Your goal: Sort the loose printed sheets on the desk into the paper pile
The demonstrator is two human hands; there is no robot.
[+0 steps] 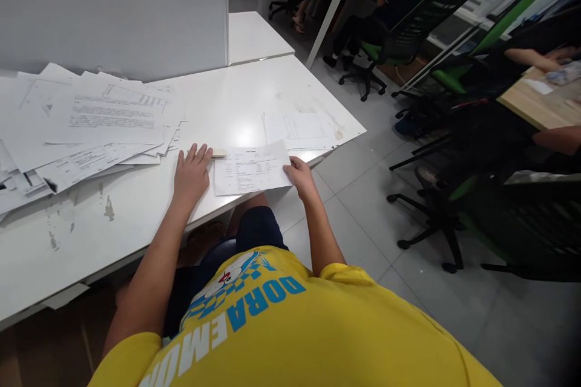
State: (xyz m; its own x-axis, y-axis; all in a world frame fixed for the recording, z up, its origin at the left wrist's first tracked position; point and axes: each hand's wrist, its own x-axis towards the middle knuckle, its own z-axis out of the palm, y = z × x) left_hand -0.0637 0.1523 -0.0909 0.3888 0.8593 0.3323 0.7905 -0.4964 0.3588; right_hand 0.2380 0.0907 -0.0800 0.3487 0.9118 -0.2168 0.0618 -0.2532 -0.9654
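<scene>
Head view: a printed sheet (251,168) is pinched at its right edge by the right hand (300,174). The left hand (192,172) is laid flat, fingers spread, on the white table (136,205), possibly touching a small pale object (218,153).

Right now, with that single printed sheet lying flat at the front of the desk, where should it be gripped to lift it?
Pinch the printed sheet at its right edge, coming from the right, where the right hand already meets it. That corner reaches the front edge of the white desk, so a thumb can probably slip under. The left hand lies flat on the desk beside its left edge.
</scene>
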